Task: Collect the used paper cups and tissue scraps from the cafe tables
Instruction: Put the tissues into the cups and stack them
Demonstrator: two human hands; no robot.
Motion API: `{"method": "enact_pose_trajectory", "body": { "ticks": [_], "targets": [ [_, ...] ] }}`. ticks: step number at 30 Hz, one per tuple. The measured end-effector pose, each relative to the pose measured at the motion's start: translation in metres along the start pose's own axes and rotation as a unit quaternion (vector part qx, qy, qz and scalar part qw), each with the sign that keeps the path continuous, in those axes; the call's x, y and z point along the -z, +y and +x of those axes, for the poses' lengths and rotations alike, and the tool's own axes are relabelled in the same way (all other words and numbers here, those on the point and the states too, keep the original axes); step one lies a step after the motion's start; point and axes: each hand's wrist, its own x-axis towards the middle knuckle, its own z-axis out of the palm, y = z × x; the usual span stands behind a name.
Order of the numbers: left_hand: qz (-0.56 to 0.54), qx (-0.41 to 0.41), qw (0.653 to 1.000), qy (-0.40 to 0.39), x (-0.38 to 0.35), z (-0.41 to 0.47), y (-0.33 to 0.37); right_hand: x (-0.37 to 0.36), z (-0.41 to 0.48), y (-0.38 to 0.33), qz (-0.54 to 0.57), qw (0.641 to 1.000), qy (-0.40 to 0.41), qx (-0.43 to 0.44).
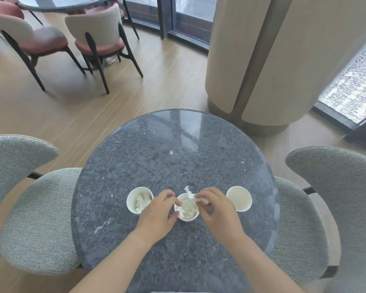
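Left hand (156, 212) grips the middle cup (188, 219), right hand (218, 210) pinching tissue (190, 195) over it.

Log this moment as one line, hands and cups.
left hand: holds middle cup | right hand: pinches tissue scrap over it | left cup: tissue inside | right cup: empty

Two grey-green chairs (38, 218) (336, 187) stand near, one left and one right. Far left, two pink-seated chairs (44, 39) (97, 30) with cream backs and dark legs sit by a dark round table (61, 2) on the pale wood floor (167, 81). A cream column (251, 60) rises far right.
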Motion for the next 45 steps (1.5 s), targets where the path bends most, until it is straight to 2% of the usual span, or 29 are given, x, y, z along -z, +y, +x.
{"method": "enact_pose_trajectory", "body": {
  "ticks": [6, 11, 19, 26, 33, 35, 38, 40, 42, 45],
  "targets": [
    [-0.024, -0.001, 1.0, 0.017, 0.006, -0.002, -0.007, -0.019, -0.002, 0.007, -0.04, 0.993, -0.098, -0.047],
    [-0.032, -0.016, 0.999, 0.008, 0.005, -0.006, -0.004, -0.014, -0.01, 0.021, -0.059, 0.993, -0.09, -0.054],
    [0.009, -0.024, 0.997, -0.066, -0.007, 0.012, 0.014, -0.002, -0.031, 0.063, -0.101, 0.984, -0.097, -0.107],
    [0.054, -0.031, 0.994, -0.092, -0.011, 0.014, 0.012, -0.015, -0.034, 0.088, -0.182, 0.955, -0.211, -0.102],
    [0.057, -0.026, 0.995, -0.08, -0.011, 0.013, 0.009, -0.02, -0.032, 0.097, -0.219, 0.927, -0.274, -0.135],
    [0.055, -0.023, 0.995, -0.074, -0.011, 0.013, 0.009, -0.02, -0.029, 0.091, -0.182, 0.941, -0.245, -0.147],
    [0.048, -0.02, 0.996, -0.065, -0.013, 0.013, 0.008, -0.016, -0.015, 0.063, -0.086, 0.981, -0.114, -0.132],
    [0.042, -0.022, 0.997, -0.059, -0.014, 0.013, 0.007, -0.015, -0.004, 0.04, -0.04, 0.994, -0.04, -0.097],
    [0.033, -0.027, 0.998, -0.055, -0.014, 0.014, 0.008, -0.017, 0.003, 0.022, -0.02, 0.998, -0.03, -0.056],
    [0.022, -0.032, 0.998, -0.052, -0.011, 0.013, 0.007, -0.024, 0.005, 0.013, -0.024, 0.996, -0.082, -0.041]
  ]
}}
